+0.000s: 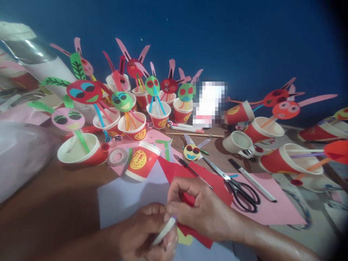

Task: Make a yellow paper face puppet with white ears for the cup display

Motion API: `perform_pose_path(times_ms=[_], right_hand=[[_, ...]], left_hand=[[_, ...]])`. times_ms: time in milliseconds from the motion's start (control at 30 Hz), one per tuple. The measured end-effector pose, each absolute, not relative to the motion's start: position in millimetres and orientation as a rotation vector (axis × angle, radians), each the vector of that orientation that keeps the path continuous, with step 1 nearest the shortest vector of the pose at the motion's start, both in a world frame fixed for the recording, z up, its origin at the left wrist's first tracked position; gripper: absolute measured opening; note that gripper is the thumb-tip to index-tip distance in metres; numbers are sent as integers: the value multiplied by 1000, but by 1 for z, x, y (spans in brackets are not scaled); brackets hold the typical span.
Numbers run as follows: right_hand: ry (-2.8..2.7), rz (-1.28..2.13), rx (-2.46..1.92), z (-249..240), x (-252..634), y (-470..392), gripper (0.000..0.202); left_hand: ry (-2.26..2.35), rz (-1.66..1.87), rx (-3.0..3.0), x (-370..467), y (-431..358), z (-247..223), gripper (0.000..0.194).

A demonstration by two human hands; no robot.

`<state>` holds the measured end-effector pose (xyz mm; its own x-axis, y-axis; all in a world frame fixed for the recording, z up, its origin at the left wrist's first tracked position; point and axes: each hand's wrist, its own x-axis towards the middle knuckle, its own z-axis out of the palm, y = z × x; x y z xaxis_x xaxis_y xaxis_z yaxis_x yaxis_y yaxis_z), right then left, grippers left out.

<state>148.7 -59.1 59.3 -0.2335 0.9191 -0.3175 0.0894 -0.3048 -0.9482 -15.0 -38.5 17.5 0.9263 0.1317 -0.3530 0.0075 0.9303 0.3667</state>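
Low in the head view, my left hand (149,232) is closed around a slim whitish stick-like piece (165,230) with a purple tip. My right hand (198,206) pinches at that tip, its thumb and forefinger pressed together and touching my left fingertips. Whether it holds a separate small part cannot be made out. Beneath both hands lie lilac paper (122,199) and red paper (217,181). An upside-down red cup (143,161) stands beyond my left hand. Beyond my right hand are black-handled scissors (231,179) and a small yellow paper face (191,151).
Red cups with paper rabbit-like faces, such as a red face (85,92), line the back. A white mug (238,143), a marker (254,181) and a tape roll (117,157) lie nearer. Pink paper (274,199) is at right, a plastic bag (21,159) at left.
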Motion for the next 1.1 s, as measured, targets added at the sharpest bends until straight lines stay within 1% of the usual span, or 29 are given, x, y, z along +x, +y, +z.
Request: perform_pose_path(times_ms=[100, 200, 267, 333, 433, 533, 733, 900, 1033, 1100], right_hand=[[-1170, 1484, -1368, 55, 152, -55, 20], [-1108, 1381, -1383, 52, 156, -51, 26], [-1117, 1380, -1348, 50, 158, -51, 29], [-1135, 1417, -1301, 48, 159, -51, 30], [-1103, 1542, -1228, 43, 157, -51, 28], [-1031, 1664, -1144, 37, 154, -49, 33], [-1034, 1722, -1146, 33, 153, -48, 26], [-996, 1775, -1114, 29, 158, -44, 38], [-1053, 1797, -1141, 26, 161, -43, 25], [-1044, 1776, -1132, 24, 160, -44, 23]], left_hand=[[440, 191, 434, -15, -37, 15, 41], [639, 430, 634, -15, -35, 13, 39], [759, 567, 770, -15, -34, 13, 37], [784, 627, 836, -16, -33, 14, 33], [738, 605, 792, -15, -33, 15, 26], [658, 537, 689, -15, -33, 14, 24], [602, 466, 633, -15, -33, 14, 22], [712, 460, 816, -16, -31, 20, 29], [845, 453, 968, -16, -30, 24, 30], [843, 443, 971, -15, -30, 25, 31]])
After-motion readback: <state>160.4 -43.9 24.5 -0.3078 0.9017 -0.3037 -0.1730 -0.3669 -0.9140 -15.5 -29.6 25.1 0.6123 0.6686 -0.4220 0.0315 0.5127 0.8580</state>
